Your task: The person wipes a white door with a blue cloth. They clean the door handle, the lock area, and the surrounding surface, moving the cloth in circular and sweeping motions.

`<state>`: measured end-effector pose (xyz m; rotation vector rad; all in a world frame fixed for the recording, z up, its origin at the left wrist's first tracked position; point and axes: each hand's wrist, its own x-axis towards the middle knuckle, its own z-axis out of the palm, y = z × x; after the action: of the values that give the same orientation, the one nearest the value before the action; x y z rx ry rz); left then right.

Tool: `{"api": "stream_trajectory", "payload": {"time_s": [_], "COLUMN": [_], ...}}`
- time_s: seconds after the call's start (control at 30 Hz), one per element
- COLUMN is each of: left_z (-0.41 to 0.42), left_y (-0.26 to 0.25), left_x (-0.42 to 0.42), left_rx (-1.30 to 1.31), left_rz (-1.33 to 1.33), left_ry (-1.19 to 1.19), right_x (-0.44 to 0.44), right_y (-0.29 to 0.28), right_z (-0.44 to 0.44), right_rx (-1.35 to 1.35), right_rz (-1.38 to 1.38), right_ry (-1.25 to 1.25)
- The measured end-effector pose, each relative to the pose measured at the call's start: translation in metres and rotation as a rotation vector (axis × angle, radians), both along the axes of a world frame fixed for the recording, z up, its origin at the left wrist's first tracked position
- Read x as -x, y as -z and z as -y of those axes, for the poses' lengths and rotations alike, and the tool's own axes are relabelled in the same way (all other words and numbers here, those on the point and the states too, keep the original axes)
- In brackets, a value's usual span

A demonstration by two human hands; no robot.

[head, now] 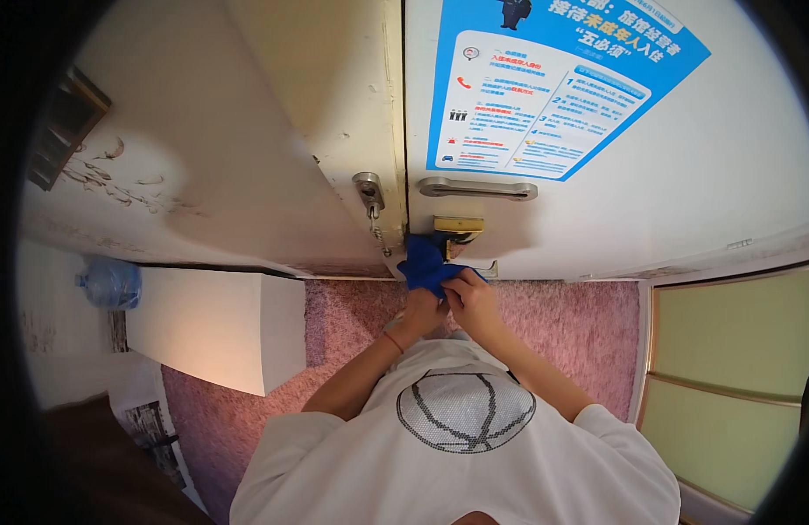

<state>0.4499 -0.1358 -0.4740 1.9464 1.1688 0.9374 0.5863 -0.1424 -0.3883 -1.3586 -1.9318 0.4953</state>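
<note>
A blue cloth (423, 264) is bunched against the edge of a white door, just below a brass-coloured lock (458, 225). My left hand (425, 311) holds the cloth from below, and its fingers are largely hidden by the fabric. With bent fingers, my right hand (471, 298) grips the cloth's right-hand end. Both hands are close together in front of the door. Part of the lock and a metal lever handle (490, 269) show beside the cloth.
On the door (601, 216) are a metal latch bar (478, 189) and a blue-and-white printed poster (542, 105). A door chain (377, 230) hangs on the frame. To the left stand a white cabinet (201, 321) and a water bottle (112, 282). Pink carpet (562, 321) covers the floor.
</note>
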Motion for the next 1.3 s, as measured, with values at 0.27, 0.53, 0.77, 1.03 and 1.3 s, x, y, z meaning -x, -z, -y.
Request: {"api": "stream_trajectory", "payload": {"time_s": [0.27, 0.53, 0.77, 1.03, 1.3], "left_z": [0.015, 0.021, 0.023, 0.03, 0.02], "left_y": [0.01, 0.029, 0.018, 0.0, 0.033], "left_x": [-0.002, -0.003, -0.008, -0.019, -0.039], "left_rx": [-0.097, 0.185, 0.314, -0.196, -0.267], "left_rz": [0.062, 0.0, -0.027, -0.205, -0.273], "left_ry": [-0.017, -0.012, -0.029, 0.017, 0.073], "right_x": [-0.022, 0.001, -0.005, -0.065, -0.067], "right_y": [0.028, 0.043, 0.063, 0.086, 0.082], "right_z": [0.011, -0.003, 0.008, 0.035, 0.042], "right_rx": [0.211, 0.024, -0.043, -0.034, 0.048], "right_rz": [0.014, -0.001, 0.572, 0.524, 0.373], "right_ry": [0.128, 0.047, -0.125, -0.03, 0.002]}}
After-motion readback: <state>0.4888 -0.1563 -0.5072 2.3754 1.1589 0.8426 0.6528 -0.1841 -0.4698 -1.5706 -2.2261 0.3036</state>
